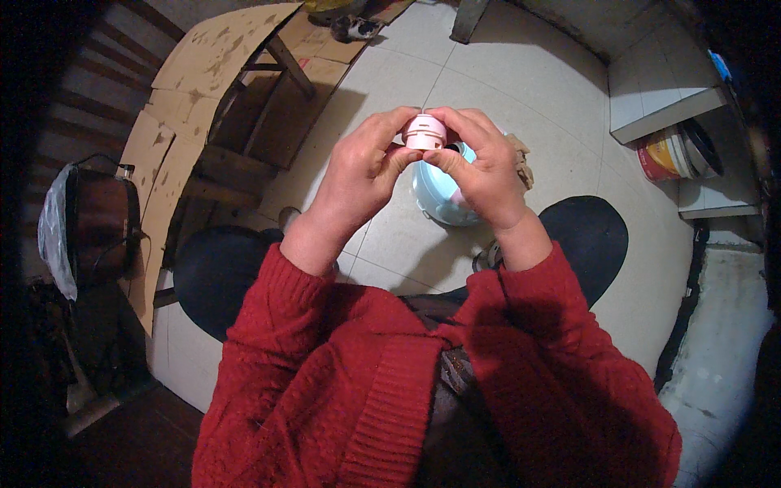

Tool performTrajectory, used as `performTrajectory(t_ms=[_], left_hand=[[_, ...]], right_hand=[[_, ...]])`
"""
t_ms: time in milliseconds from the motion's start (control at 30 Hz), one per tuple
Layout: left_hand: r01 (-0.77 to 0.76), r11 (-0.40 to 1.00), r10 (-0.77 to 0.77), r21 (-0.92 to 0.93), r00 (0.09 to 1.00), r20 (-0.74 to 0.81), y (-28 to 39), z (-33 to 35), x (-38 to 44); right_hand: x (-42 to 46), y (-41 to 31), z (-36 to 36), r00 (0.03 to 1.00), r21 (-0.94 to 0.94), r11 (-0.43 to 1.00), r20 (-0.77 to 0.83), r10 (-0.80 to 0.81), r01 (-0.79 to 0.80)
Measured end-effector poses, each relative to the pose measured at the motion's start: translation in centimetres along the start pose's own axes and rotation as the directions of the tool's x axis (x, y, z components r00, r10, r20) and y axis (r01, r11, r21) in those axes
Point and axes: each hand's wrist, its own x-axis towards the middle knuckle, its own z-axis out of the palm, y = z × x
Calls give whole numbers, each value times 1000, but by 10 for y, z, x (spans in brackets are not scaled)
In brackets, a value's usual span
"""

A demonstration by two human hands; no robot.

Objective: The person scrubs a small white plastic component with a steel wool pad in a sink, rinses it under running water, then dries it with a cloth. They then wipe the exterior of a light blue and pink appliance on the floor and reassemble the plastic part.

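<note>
A small pink, round, slotted plastic part [425,132] is held up between my two hands. My left hand [365,160] pinches its left side with thumb and fingertips. On the other side, my right hand [482,160] grips it the same way, so both thumbs meet near its lower rim. Below the hands, a light-blue plastic basin or bucket [434,198] stands on the tiled floor, partly hidden by my right hand. Something pinkish shows inside it, too covered to identify. Behind my right hand lies a crumpled tan thing [523,162].
Stained cardboard [201,67] covers a bench or table on the left. A dark box-like thing with clear plastic [56,235] sits there. A cat [354,28] is at the far end. On the right, tiled shelves [668,113] hold stacked tubs [662,155].
</note>
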Motion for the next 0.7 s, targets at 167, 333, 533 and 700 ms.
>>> performTrajectory(t_ms=[167, 333, 533, 700], left_hand=[[-72, 991, 68, -110, 997, -46, 3, 0, 4], [-72, 989, 66, -128, 996, -52, 0, 1, 3], [-42, 994, 37, -97, 998, -54, -4, -1, 1], [36, 994, -34, -106, 999, 17, 0, -3, 2]], right_hand=[[4, -2, -2, 988, -46, 988, -26, -149, 148], [3, -3, -2, 990, -64, 989, -20, -138, 137], [-3, -1, 6, 990, 298, 946, -9, 138, -129], [-4, 7, 11, 888, 703, 580, 165, 429, -411]])
